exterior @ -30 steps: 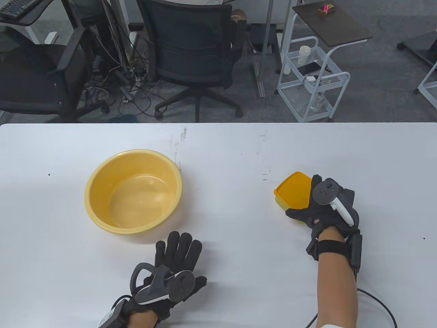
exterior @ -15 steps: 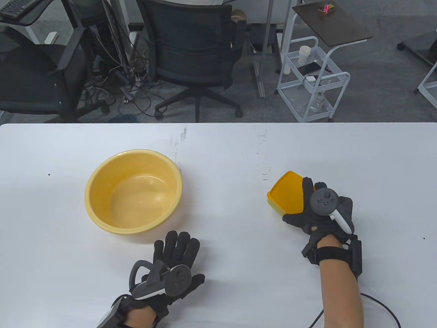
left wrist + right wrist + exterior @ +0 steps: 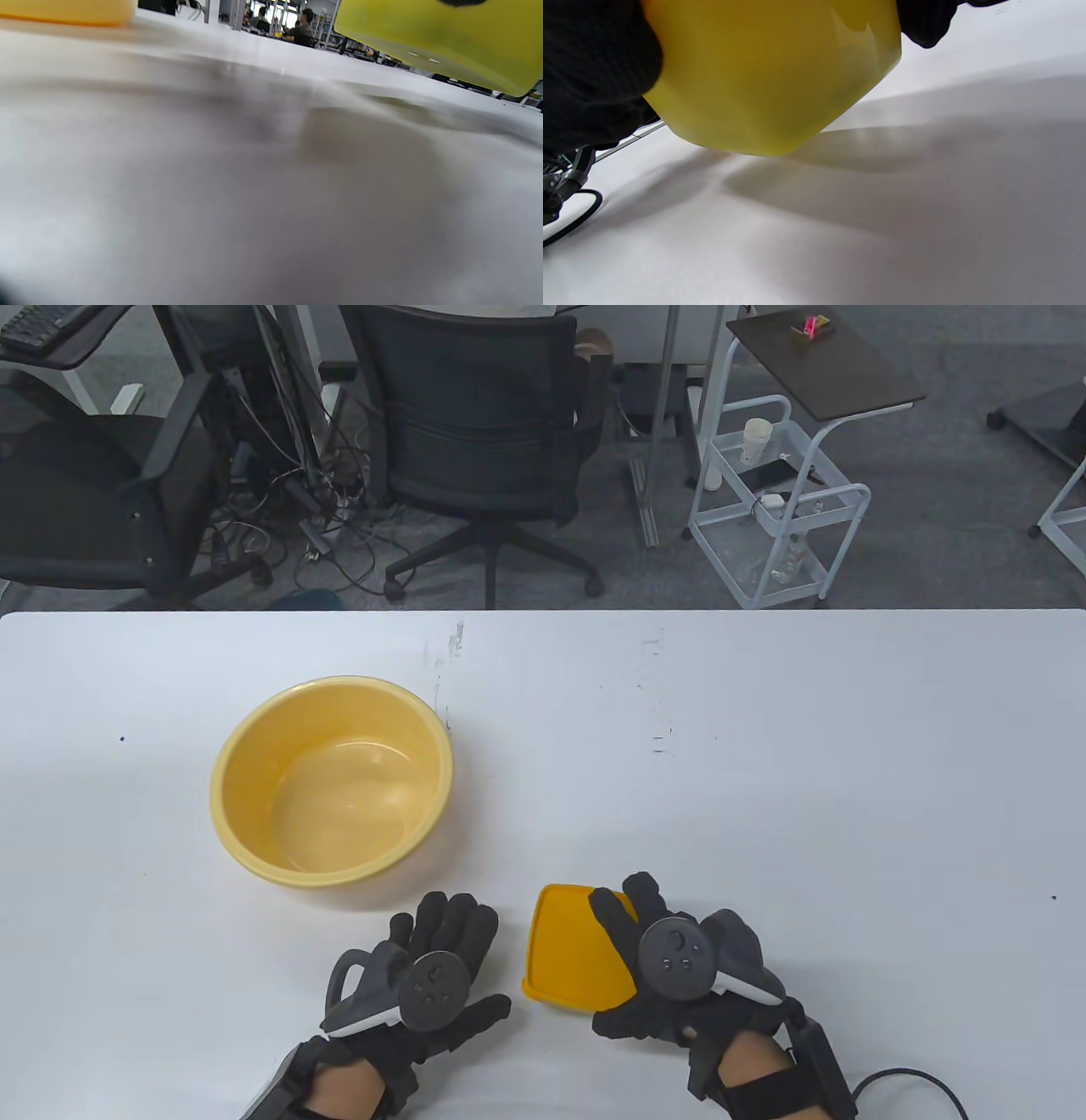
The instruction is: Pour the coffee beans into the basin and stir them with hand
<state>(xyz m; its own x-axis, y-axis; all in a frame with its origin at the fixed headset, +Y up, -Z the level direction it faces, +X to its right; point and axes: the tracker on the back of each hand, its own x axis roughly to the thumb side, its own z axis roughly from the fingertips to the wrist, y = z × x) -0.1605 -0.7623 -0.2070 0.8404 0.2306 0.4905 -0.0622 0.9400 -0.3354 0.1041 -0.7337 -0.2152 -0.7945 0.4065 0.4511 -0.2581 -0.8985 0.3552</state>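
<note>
An empty yellow basin (image 3: 331, 780) stands on the white table (image 3: 764, 712), left of centre. My right hand (image 3: 653, 967) grips a yellow box with an orange lid (image 3: 570, 946) near the front edge, lifted off the table. In the right wrist view the box (image 3: 772, 72) hangs above its shadow with gloved fingers (image 3: 594, 72) curled round it. My left hand (image 3: 433, 959) lies flat on the table just left of the box, fingers straight, holding nothing. The left wrist view shows the box's underside (image 3: 441, 38) at top right and the basin's base (image 3: 68, 10) at top left. No beans are visible.
Beyond the table's far edge stand black office chairs (image 3: 484, 432), a tangle of cables and a white trolley (image 3: 776, 509). A black cable (image 3: 899, 1082) trails from my right wrist at the front edge.
My right hand has carried the box from the table's right side leftward and toward the front edge, ending beside my left hand. The left hand has barely moved.
</note>
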